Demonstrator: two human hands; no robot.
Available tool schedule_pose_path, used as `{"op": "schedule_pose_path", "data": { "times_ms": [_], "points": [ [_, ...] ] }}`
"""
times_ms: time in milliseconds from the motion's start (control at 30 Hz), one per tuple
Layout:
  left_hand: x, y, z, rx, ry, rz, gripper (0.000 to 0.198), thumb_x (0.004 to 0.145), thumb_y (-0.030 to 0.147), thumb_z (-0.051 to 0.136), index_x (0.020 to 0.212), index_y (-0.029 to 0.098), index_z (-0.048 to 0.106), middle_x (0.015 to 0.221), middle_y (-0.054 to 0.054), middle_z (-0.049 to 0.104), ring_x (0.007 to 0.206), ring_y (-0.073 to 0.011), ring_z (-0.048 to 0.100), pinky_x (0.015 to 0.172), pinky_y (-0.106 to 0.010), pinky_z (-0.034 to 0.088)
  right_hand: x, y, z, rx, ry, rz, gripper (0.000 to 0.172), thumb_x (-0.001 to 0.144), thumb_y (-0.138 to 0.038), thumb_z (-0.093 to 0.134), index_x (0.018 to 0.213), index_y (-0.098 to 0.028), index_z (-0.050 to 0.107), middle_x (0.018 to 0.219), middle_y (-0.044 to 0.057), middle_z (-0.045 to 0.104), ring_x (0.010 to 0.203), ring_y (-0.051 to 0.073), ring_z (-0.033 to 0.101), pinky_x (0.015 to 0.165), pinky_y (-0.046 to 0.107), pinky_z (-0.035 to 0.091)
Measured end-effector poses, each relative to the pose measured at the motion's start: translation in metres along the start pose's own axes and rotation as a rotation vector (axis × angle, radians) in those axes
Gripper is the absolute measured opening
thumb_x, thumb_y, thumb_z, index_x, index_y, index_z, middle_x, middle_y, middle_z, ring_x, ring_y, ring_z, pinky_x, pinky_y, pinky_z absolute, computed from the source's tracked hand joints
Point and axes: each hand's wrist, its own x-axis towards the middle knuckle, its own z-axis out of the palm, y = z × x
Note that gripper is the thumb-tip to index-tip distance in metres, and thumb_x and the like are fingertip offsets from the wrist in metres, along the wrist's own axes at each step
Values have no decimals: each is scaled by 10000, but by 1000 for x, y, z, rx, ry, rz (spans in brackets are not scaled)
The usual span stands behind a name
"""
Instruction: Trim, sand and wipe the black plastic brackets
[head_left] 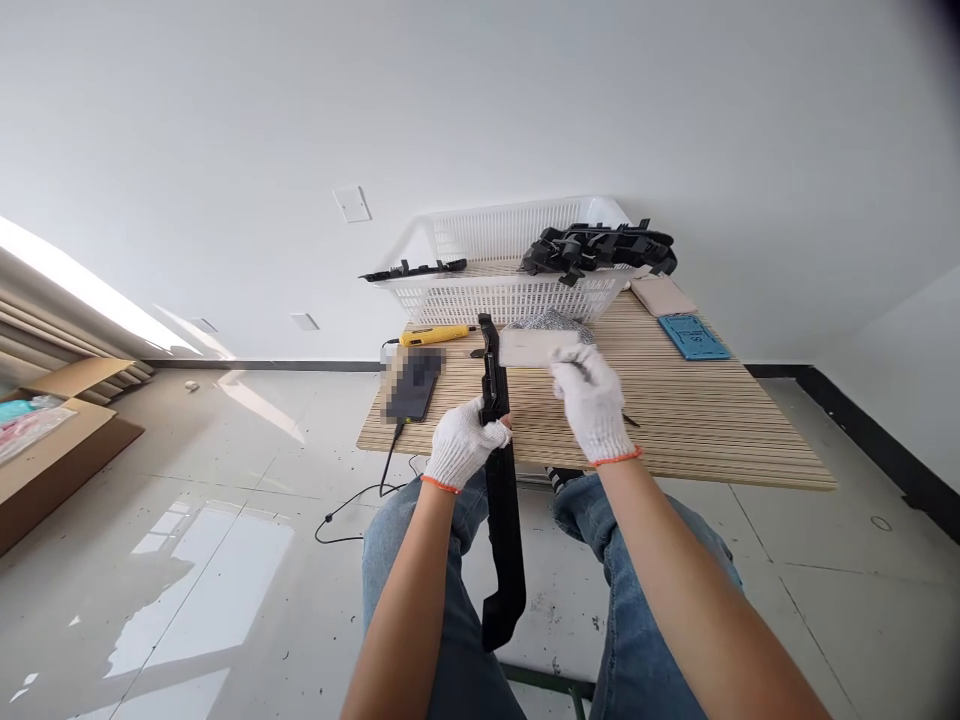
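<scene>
One long black part (507, 520), hand-held

We record it gripped above its middle by our gloved left hand (463, 442), lower end hanging past the table's (712, 430) edge, likely to suit its length. Our right hand (591, 395), fingers curled, overlaps one pale slab (526, 348); whether it holds it, we cannot tell. Counted: one white basket (495, 298), one yellow tool (435, 336), one blue item (693, 337). Heaped black parts (600, 248), basket's right end: uncountable.

I'd call this a small makeshift workshop: a striped wooden table (712, 430) mid-frame, a white plastic basket (487, 298) bearing black moulded parts (600, 248), a yellow corded tool (439, 335), floor tiles (315, 620) lower left, a cardboard box (67, 455) far left.
</scene>
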Motion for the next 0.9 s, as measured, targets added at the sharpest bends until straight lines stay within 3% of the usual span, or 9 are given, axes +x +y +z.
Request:
{"op": "schedule_pose_path", "data": {
  "times_ms": [33, 133, 267, 400, 467, 567, 700, 767, 900],
  "points": [
    [0, 0, 0, -16, -4, 7, 330, 869, 450, 605, 1007, 196, 765, 789, -47, 755, 795, -237, 691, 685, -294, 456, 1, -1, -2, 15, -3, -7, 106, 692, -291, 698, 742, -230, 628, 842, -7, 700, 540, 81, 462, 479, 230, 386],
    [-1, 0, -1, -37, -16, -4, 311, 857, 430, 621, 1004, 194, 759, 777, -43, 751, 788, -226, 692, 693, -288, 464, 4, -3, -12, -15, -179, 42, 68, 652, -250, 669, 701, -224, 629, 784, -8, 683, 526, 90, 459, 470, 241, 375],
    [-1, 1, -2, -26, -48, 4, 292, 853, 444, 610, 930, 200, 750, 750, -37, 747, 786, -224, 693, 679, -282, 453, 4, -4, -23, 40, 8, 9, 66, 620, -219, 610, 623, -226, 544, 719, -20, 632, 510, 85, 431, 451, 229, 324],
    [-1, 1, -2, -26, -45, 1, 266, 834, 418, 605, 863, 188, 735, 738, -47, 745, 783, -228, 693, 667, -282, 444, -3, -1, -20, -150, -287, 40, 17, 674, -226, 611, 659, -223, 616, 751, 5, 665, 608, 131, 525, 551, 273, 443],
    [-1, 2, -3, -25, -47, -2, 275, 835, 433, 600, 864, 192, 727, 728, -42, 741, 781, -230, 692, 664, -286, 441, -4, 1, -20, -227, -175, -11, 34, 695, -213, 592, 667, -220, 610, 738, 6, 655, 634, 133, 521, 556, 262, 430],
    [-3, 4, -4, -41, -62, -1, 271, 834, 459, 597, 828, 208, 699, 724, -29, 734, 775, -229, 687, 664, -293, 437, 1, 1, -24, -49, 79, -53, 33, 675, -213, 555, 686, -226, 527, 731, -17, 604, 554, 99, 463, 493, 242, 375],
    [-6, 8, -6, -32, -52, -30, 251, 811, 469, 637, 768, 222, 658, 726, -8, 727, 774, -222, 681, 662, -292, 432, 1, -6, -27, 62, -6, 36, 341, 618, -209, 677, 941, -252, 578, 791, -49, 597, 572, 93, 498, 490, 230, 414],
    [-7, 11, -6, -13, -42, -49, 243, 791, 462, 669, 755, 224, 640, 707, 4, 719, 754, -216, 675, 642, -288, 413, -2, -11, -25, 46, -9, 75, 480, 595, -221, 752, 1043, -261, 582, 791, -55, 599, 551, 83, 478, 440, 206, 363],
    [-6, 11, -7, -10, -66, -55, 252, 795, 441, 685, 704, 219, 609, 631, 20, 691, 699, -199, 663, 628, -280, 398, -5, -19, -27, 34, -77, 237, 367, 642, -347, 769, 941, -242, 583, 659, -73, 540, 438, 58, 349, 364, 209, 200]
  ]
}}
